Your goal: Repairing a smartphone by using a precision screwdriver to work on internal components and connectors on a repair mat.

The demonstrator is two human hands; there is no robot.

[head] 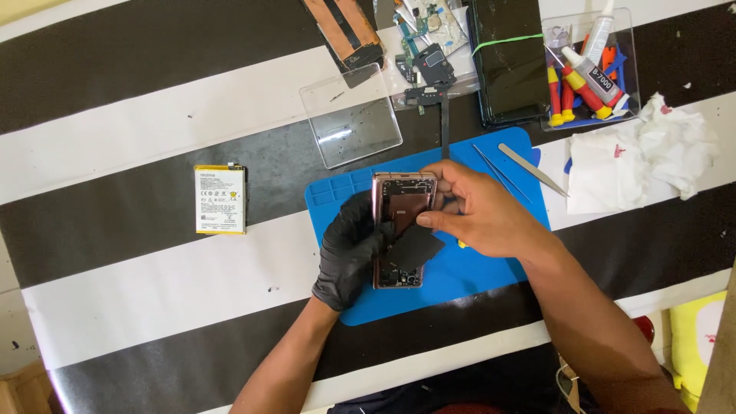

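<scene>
An opened phone frame (400,195) with a rose-coloured rim lies on a blue work mat (475,272). My left hand (350,249), in a black glove, grips the frame's left side. My right hand (479,211), bare, pinches a flat black part (414,247) with thumb and finger over the frame's middle. The frame's lower end (399,280) shows small components.
A phone battery (220,198) lies to the left on the striped cloth. A clear tray (351,115) sits behind the mat, with circuit parts (429,65) and a dark phone screen (507,57). Tweezers (531,169), a tub holding a glue tube (594,73) and a crumpled tissue (644,157) are at right.
</scene>
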